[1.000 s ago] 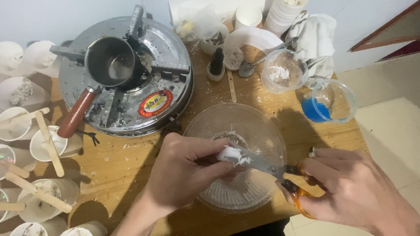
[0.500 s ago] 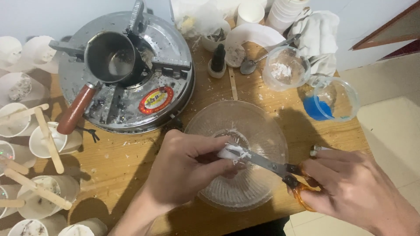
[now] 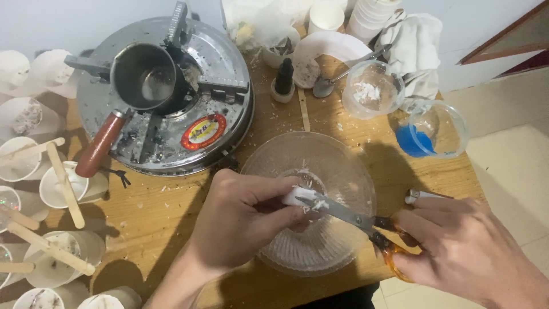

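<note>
The left hand (image 3: 240, 220) comes in from seven o'clock, fingers curled tight on a small white piece (image 3: 298, 196) held over the glass bowl (image 3: 309, 166) at the middle of the table (image 3: 154, 212). The right hand (image 3: 463, 246) enters from four o'clock — fingers through the orange handles of one pair of scissors (image 3: 349, 216), blades pointing toward ten o'clock and meeting the white piece. At nine o'clock stand several paper cups (image 3: 57, 186) with wooden sticks — at least six.
</note>
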